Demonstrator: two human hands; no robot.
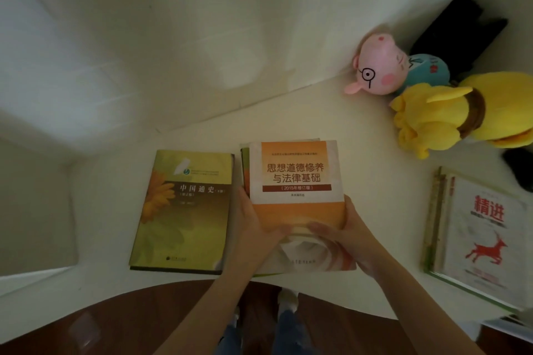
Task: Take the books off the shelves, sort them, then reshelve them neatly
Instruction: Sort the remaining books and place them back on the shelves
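Gripping the orange book (297, 176) at its near edge, the left hand (253, 222) and right hand (343, 230) hold it over a stack (302, 261) mid-desk (375, 158), long axis pointing away from the person, green book (184, 210) parallel just left.

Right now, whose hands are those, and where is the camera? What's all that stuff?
No machine here, just a person. The camera sits on their head and looks forward and down. The left hand and right hand hold an orange book over a pile of other books. A green book lies beside it on the white surface. To the right is a stack topped by a white book with a red deer. Farther back sit a pink pig toy and a yellow plush toy.
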